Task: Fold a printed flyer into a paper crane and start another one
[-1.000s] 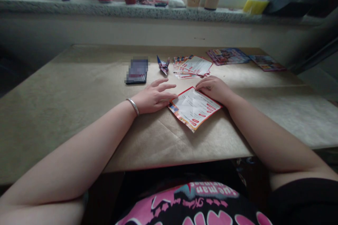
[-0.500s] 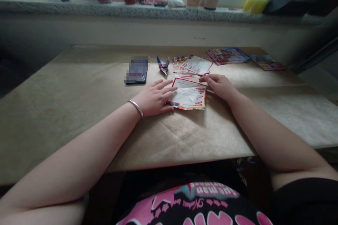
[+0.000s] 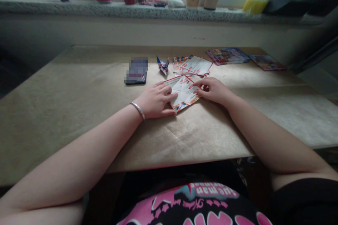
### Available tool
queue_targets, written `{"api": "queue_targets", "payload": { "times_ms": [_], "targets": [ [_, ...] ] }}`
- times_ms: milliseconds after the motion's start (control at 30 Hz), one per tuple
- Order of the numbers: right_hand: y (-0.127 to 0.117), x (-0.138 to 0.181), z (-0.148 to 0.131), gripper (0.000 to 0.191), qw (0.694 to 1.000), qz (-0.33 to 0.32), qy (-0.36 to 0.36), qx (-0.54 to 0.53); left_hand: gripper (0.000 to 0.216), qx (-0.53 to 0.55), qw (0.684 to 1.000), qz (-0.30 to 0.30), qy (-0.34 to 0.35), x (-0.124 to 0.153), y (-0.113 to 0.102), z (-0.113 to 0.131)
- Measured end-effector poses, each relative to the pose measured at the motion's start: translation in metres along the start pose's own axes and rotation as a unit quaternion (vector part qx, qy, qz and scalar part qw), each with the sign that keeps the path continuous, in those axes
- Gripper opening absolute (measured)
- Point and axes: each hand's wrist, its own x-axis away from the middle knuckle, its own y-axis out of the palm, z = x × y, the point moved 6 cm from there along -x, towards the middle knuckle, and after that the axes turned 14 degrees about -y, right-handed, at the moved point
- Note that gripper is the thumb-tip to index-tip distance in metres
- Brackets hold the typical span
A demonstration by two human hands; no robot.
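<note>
A creased paper sheet [image 3: 183, 91], white with red and orange print, lies on the brown paper-covered table [image 3: 79, 87] between my hands. My left hand [image 3: 155, 100] grips its left edge, fingers on top and thumb below. My right hand [image 3: 213, 89] pinches its right edge with curled fingers. Just behind the sheet lies a stack of similar printed sheets [image 3: 194, 66]. A small folded paper crane [image 3: 163, 65] stands to the left of that stack.
A dark phone [image 3: 136, 72] lies left of the crane. Colourful booklets [image 3: 227, 56] and another leaflet [image 3: 266, 62] sit at the back right. The stone windowsill [image 3: 132, 8] behind carries bottles, cups and small items. The table's front edge runs just before my body.
The sheet has been turned anticlockwise and shifted away from me toward the stack. Both hands moved with it, and my left fingers went from flat beside it to gripping its edge.
</note>
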Motion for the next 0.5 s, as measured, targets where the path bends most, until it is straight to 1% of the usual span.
{"api": "queue_targets", "payload": {
  "times_ms": [133, 267, 400, 500],
  "targets": [
    [0.0036, 0.0004, 0.0051, 0.033, 1.000, -0.013, -0.018, 0.018, 0.065, 0.026, 0.999, -0.021, 0.010, 0.0005, 0.0021, 0.0002],
    [0.0050, -0.0004, 0.0043, 0.032, 0.999, -0.004, -0.037, 0.013, 0.065, 0.015, 1.000, -0.017, 0.010, 0.0019, 0.0013, -0.0006],
    [0.0071, -0.0003, 0.0023, 0.032, 0.998, -0.006, -0.054, 0.010, 0.052, 0.009, 1.000, -0.008, 0.015, 0.0028, -0.0027, -0.0004],
    [0.0049, 0.0008, 0.0017, 0.031, 0.998, 0.018, -0.062, -0.015, 0.047, 0.010, 1.000, -0.006, 0.008, 0.0024, -0.0044, -0.0014]
  ]
}}
